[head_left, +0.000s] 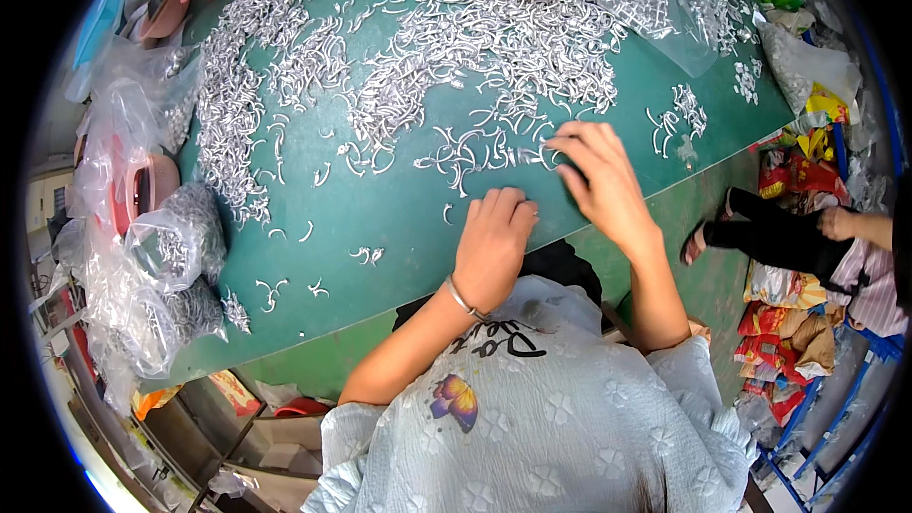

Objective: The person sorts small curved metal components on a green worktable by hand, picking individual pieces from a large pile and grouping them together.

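Black handwriting-style lettering across the pale blue shirt (pixel 532 399), partly lost in the creases, plus a butterfly print (pixel 454 404) below. Some printing on the red packets (pixel 768 323) stacked off to the right too, way too small and warped to make out.

Now the good stuff: a big heap of small curved silver metal pieces (pixel 475 47) spread over the far half of the green tabletop (pixel 252 271), with a thinner scatter trailing toward the hands. Right hand (pixel 598 171) just at the near edge of that scatter, with half-bent fingers and the thumb apart, right by a few loose bits. Pretty blurry at the fingertips, so can't tell about any actual grip. Left hand (pixel 496 233) nearer the table edge, back up, with loosely curled fingers and a silver bangle (pixel 464 299) at the wrist. Can't tell about a hold there either. One stray curved piece (pixel 447 214) just left of it, apart from the fingers.
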Motion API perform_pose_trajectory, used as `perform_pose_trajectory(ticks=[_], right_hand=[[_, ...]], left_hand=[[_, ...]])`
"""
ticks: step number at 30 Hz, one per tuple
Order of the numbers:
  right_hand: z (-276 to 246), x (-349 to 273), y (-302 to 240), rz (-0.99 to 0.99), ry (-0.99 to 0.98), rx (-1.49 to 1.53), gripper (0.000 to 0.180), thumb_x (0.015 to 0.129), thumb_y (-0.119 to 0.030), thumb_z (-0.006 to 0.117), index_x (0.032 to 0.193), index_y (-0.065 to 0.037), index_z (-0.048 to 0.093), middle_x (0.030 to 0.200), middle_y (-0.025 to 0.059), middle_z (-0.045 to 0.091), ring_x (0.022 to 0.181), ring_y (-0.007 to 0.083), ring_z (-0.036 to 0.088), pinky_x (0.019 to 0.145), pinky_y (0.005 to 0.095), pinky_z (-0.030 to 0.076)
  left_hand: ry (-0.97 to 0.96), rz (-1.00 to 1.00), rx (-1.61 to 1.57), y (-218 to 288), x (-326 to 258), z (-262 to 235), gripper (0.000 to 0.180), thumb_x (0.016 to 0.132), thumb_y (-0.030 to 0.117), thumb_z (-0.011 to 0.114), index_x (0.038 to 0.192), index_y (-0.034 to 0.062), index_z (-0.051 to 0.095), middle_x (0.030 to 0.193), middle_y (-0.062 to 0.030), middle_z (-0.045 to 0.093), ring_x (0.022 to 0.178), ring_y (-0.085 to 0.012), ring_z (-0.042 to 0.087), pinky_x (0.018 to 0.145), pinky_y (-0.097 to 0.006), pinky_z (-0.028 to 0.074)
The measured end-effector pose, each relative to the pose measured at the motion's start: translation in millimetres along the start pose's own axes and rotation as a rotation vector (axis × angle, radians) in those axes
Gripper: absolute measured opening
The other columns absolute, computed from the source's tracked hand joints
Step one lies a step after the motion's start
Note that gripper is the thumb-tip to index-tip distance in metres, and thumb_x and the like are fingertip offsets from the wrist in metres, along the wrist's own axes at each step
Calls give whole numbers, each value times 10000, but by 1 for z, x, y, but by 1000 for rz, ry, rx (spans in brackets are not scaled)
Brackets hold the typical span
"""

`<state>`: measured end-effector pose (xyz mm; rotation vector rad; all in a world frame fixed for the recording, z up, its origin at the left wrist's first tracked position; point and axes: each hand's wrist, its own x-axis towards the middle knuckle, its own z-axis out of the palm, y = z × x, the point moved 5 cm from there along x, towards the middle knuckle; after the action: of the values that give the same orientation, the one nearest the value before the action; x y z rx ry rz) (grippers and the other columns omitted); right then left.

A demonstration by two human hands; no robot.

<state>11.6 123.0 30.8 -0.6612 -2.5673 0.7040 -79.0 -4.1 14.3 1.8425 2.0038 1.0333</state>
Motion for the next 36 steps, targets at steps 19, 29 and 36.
perform_pose_trajectory(ticks=[19, 29, 36], right_hand=[[11, 7, -8, -48, 41, -167, 132, 795, -85, 691, 924, -90, 664, 976, 48, 554, 933, 249, 504, 774, 377, 366], [12, -26, -28, -94, 99, 65, 151, 770, -45, 712, 900, -61, 637, 914, 61, 591, 839, 247, 546, 722, 365, 366], [17, -20, -16, 62, 76, 299, 158, 805, 31, 662, 954, -18, 662, 922, 113, 653, 866, 295, 596, 761, 383, 457]], left_hand=[[32, -105, -34, 0, -11, -6, 192, 802, -3, 668, 985, 12, 612, 1001, -120, 575, 876, -314, 555, 750, -391, 443], [196, -212, -90, -10, -7, -7, 158, 848, -23, 633, 993, -3, 575, 924, -156, 604, 835, -345, 586, 738, -405, 478], [205, -201, -83, -4, 2, -4, 212, 852, -11, 637, 1057, -10, 587, 987, -170, 594, 877, -345, 587, 757, -404, 482]])
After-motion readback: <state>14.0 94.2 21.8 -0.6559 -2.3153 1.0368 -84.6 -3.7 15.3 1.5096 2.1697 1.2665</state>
